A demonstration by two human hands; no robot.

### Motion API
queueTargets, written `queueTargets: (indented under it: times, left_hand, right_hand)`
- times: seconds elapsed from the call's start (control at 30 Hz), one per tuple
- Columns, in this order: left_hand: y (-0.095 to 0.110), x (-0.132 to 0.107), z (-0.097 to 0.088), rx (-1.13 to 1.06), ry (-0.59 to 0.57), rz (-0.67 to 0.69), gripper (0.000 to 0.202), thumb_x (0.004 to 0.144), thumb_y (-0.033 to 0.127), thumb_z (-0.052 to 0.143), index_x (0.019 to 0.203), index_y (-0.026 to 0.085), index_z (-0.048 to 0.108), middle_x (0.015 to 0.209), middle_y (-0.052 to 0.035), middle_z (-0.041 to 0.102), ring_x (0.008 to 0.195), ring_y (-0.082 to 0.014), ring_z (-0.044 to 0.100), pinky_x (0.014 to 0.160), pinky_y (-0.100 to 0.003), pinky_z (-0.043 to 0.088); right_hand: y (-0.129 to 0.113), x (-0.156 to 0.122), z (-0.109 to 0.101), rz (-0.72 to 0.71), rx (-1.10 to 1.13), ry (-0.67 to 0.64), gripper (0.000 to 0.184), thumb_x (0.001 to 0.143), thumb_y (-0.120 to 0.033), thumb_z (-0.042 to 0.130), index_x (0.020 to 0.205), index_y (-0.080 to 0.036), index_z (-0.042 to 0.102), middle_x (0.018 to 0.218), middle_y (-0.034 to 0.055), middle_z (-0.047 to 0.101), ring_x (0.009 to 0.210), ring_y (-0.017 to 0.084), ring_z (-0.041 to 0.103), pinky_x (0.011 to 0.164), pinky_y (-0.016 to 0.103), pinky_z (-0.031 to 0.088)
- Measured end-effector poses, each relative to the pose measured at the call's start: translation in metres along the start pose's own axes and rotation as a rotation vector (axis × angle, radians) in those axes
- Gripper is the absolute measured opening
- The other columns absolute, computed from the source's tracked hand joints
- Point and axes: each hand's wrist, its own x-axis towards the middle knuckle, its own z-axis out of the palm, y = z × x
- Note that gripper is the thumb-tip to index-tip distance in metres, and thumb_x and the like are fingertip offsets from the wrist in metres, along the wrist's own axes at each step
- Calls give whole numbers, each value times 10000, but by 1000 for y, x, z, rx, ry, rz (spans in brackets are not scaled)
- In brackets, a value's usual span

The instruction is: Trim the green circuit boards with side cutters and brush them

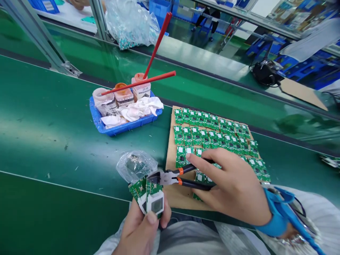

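My left hand [145, 226] is closed on two small green circuit boards [154, 191], overlapped like fanned cards, each with a white-framed square part near its lower end. In my right hand [231, 184] are cutting pliers [170, 177] with black handles and orange bands. Their jaws rest at the upper end of the front board; whether they grip a lead there I cannot tell. Just behind the boards lies a clear plastic bag [136, 164] with tiny metal bits in it. Under and beyond my right hand, rows of similar circuit boards [212, 138] lie on a cardboard sheet [180, 202].
A blue tray [124, 130] holds small bottles [141, 88], crumpled white tissue [142, 109] and red sticks [159, 42]. Behind the green bench [66, 141] runs a metal frame [39, 39]. A blue wrist strap [276, 216] with a cord is on my right wrist.
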Motion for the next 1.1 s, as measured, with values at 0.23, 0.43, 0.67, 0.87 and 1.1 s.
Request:
queueTargets:
  times: [0.23, 0.43, 0.67, 0.87, 1.1]
  left_hand:
    - [12, -1, 7, -127, 116, -167, 195, 741, 379, 726, 764, 191, 679, 745, -7, 626, 515, -67, 490, 550, -225, 378]
    - [22, 5, 8, -251, 159, -302, 135, 788, 254, 657, 730, 133, 647, 718, -37, 628, 496, -71, 481, 533, -225, 451]
    - [18, -2, 6, -189, 115, -241, 133, 808, 272, 639, 758, 153, 670, 740, -36, 648, 479, -71, 487, 517, -225, 430]
    - [20, -11, 9, -122, -35, -213, 174, 774, 325, 697, 785, 152, 690, 761, -21, 638, 498, -67, 507, 539, -226, 398]
    - [18, -11, 4, -107, -152, -269, 201, 765, 360, 716, 836, 172, 702, 784, -19, 647, 520, -64, 531, 541, -220, 355]
  right_hand:
    - [3, 17, -5, 67, 120, -288, 301, 736, -350, 590, 997, -232, 682, 680, 24, 624, 596, 173, 573, 504, 273, 329]
    - [6, 44, -8, 152, 128, -675, 277, 694, -387, 642, 945, -298, 720, 790, 16, 682, 618, 178, 597, 518, 272, 314]
    - [16, 46, -10, 109, 174, -474, 517, 666, -408, 675, 1156, -245, 643, 891, 52, 633, 715, 204, 593, 580, 300, 394]
    - [24, 42, -8, -37, 154, -362, 558, 687, -382, 669, 1192, -149, 621, 878, 104, 584, 741, 232, 538, 607, 334, 373]
    - [35, 40, -12, -154, 252, -278, 505, 763, -451, 616, 1152, -129, 626, 888, 118, 585, 743, 214, 520, 618, 324, 371]
